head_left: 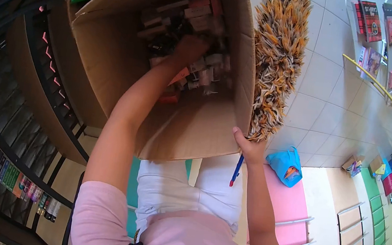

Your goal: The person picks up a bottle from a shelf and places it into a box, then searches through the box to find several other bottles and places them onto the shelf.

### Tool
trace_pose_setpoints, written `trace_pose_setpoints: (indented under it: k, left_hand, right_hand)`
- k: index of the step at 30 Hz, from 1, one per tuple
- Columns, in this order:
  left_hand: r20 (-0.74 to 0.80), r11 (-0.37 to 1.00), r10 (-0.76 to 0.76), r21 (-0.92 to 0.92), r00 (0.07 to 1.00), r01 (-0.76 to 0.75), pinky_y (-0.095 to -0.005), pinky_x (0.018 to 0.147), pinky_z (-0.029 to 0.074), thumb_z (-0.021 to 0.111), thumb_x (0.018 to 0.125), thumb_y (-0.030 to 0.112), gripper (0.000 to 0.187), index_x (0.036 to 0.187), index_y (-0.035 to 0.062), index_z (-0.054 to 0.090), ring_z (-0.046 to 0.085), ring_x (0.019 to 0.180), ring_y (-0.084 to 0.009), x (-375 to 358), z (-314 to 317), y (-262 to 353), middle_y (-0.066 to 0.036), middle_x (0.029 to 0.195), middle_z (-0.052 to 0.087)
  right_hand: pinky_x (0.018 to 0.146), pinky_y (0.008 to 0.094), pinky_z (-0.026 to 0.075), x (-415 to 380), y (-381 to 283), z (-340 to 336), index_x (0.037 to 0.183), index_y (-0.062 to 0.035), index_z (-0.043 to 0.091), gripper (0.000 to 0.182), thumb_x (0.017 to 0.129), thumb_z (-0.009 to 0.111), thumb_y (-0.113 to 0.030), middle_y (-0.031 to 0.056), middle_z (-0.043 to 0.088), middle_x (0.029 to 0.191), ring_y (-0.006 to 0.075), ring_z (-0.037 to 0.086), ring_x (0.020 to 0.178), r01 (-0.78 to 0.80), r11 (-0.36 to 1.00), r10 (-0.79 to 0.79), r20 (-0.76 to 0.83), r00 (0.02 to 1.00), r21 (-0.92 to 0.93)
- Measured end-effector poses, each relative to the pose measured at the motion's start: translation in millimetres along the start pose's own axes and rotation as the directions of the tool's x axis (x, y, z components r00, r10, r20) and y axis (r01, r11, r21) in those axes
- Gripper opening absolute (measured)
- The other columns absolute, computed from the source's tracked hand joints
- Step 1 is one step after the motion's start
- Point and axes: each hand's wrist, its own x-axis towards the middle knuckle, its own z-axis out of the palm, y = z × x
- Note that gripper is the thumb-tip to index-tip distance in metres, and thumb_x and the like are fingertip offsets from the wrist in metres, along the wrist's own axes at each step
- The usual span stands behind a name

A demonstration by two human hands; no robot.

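Note:
My left hand (191, 50) reaches deep into a large open cardboard box (189, 131). It is among several small cartons (198, 14) piled at the bottom, some pale and some reddish. Shadow hides its fingers, so I cannot make out whether they hold anything. My right hand (252, 150) is at the box's near right corner, thumb up against the edge and fingers curled. From that hand a slim blue pen-like tool with a red end (236, 171) sticks out downward. The box tilts open toward me, just above my white trousers.
A shaggy brown and orange duster-like thing (277, 58) lies along the box's right side. Dark shelving (36, 73) with products stands close on the left. A blue bag (284, 166) is to the right, with racks of goods (372, 27) beyond the tiled floor.

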Motion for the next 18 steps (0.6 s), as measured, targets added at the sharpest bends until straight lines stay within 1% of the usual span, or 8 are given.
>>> trace_pose_setpoints:
  k: [2,4,5,7,8,11,14,18]
  left_hand:
    - [0.137,0.974,-0.172,-0.121,0.976,0.189,-0.0316,0.053,0.047,0.054,0.07,0.02,0.028,0.095,0.0068,0.052,0.059,0.066,-0.0221,-9.1,-44.1,1.4,-0.011,0.076,0.058]
    - [0.088,0.81,-0.393,-0.438,0.915,0.39,-0.0309,0.053,0.047,0.051,0.073,0.02,0.031,0.1,0.0052,0.049,0.058,0.066,-0.0228,-21.5,-55.1,-11.7,-0.011,0.078,0.058]
    - [0.087,0.678,-0.496,-0.583,0.864,0.448,-0.0306,0.053,0.046,0.049,0.074,0.021,0.033,0.103,0.0044,0.047,0.058,0.066,-0.0231,-28.1,-60.1,-19.2,-0.012,0.08,0.058]
    - [0.31,0.153,-0.645,-0.843,0.699,0.515,-0.03,0.054,0.046,0.051,0.072,0.024,0.035,0.1,0.0028,0.047,0.057,0.072,-0.0205,-49.9,-61.9,-28.3,-0.014,0.079,0.057]
    - [0.442,-0.146,-0.652,-0.87,0.616,0.47,-0.0297,0.054,0.046,0.051,0.071,0.026,0.036,0.098,0.002,0.047,0.057,0.075,-0.0193,-61.6,-61.0,-30.1,-0.015,0.079,0.057]
    - [0.6,-0.659,-0.394,-0.712,0.696,0.241,-0.0251,0.05,0.045,0.046,0.076,0.027,0.035,0.1,0.0014,0.044,0.056,0.074,-0.0168,-96.3,-77.0,-16.0,-0.012,0.081,0.056]
    - [0.391,-0.79,-0.281,-0.613,0.876,0.021,-0.0223,0.052,0.044,0.041,0.079,0.027,0.036,0.104,0.0007,0.042,0.055,0.072,-0.0168,-124.0,-97.2,5.3,-0.012,0.084,0.055]
    - [0.231,-0.875,-0.374,-0.408,0.898,-0.26,-0.0229,0.057,0.043,0.042,0.081,0.03,0.037,0.104,0.0001,0.041,0.051,0.077,-0.0171,-140.1,-149.3,48.4,-0.01,0.089,0.051]
  right_hand:
    - [0.07,0.026,0.04,0.1,0.2,-0.2,0.095,0.0029,0.047,0.041,0.06,0.066,-0.008,0.0077,0.05,0.09,0.0156,0.047,0.08,-0.017,1.0,0.017,-0.003,1.0,0.012]
    - [0.07,0.026,0.04,2.0,4.1,-0.8,0.094,0.0029,0.047,0.041,0.06,0.067,-0.009,0.0073,0.05,0.09,0.0154,0.047,0.08,0.047,0.999,-0.047,-0.006,0.999,0.012]
    - [0.07,0.0259,0.04,3.5,3.9,-0.3,0.094,0.003,0.047,0.042,0.06,0.067,-0.009,0.0071,0.05,0.09,0.0154,0.047,0.079,0.084,0.996,-0.084,-0.009,0.996,0.013]
    - [0.07,0.0259,0.04,2.8,-0.6,1.8,0.093,0.0029,0.048,0.04,0.06,0.068,-0.01,0.0064,0.051,0.088,0.0149,0.047,0.079,0.057,0.998,-0.057,-0.008,0.998,0.024]
    - [0.07,0.0259,0.04,2.7,-3.2,2.1,0.092,0.0029,0.048,0.04,0.061,0.068,-0.011,0.0061,0.051,0.087,0.0146,0.047,0.079,0.044,0.999,-0.044,-0.003,0.999,0.025]
    - [0.067,0.024,0.041,1.0,-11.5,0.7,0.091,0.0016,0.05,0.035,0.063,0.068,-0.011,0.0047,0.053,0.085,0.0121,0.049,0.077,0.06,0.998,-0.06,0.005,0.998,-0.011]
    - [0.07,0.0256,0.04,-9.4,-30.4,-0.1,0.09,0.0026,0.05,0.033,0.068,0.066,-0.015,0.0054,0.054,0.083,0.0126,0.049,0.077,0.185,0.979,-0.19,-0.056,0.98,-0.087]
    - [0.075,0.0273,0.038,-38.2,-45.8,-27.6,0.099,0.0025,0.047,0.033,0.077,0.055,-0.021,0.0087,0.052,0.095,0.015,0.048,0.086,0.15,0.984,-0.166,-0.178,0.97,-0.101]
